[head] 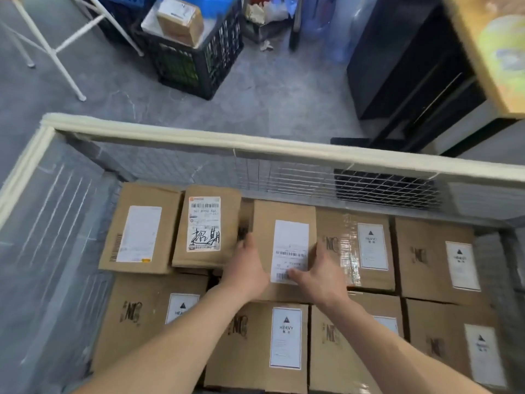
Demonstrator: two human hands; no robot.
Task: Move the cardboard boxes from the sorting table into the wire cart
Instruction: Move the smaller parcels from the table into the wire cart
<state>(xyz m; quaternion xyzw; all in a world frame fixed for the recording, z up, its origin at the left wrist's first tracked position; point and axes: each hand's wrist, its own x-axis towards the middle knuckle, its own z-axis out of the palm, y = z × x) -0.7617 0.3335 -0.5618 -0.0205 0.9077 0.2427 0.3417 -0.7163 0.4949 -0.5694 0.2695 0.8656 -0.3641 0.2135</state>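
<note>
I look down into the wire cart [255, 150], whose rim is padded in cream foam. Several cardboard boxes fill its floor. Both hands hold one box with a white barcode label [287, 217] in the middle of the back row. My left hand [247, 265] grips its left edge, fingers curled down into the gap beside a box with handwritten black marks [207, 226]. My right hand [318, 273] grips the right edge, thumb lying on the label. A taped box marked HEAVY [360, 245] lies just to the right.
Beyond the cart's far rail, a black plastic crate [199, 69] stands on the grey floor with a small cardboard box [181, 19] on top. White metal legs [56, 49] stand at the far left. A black cabinet [403, 66] stands at the right.
</note>
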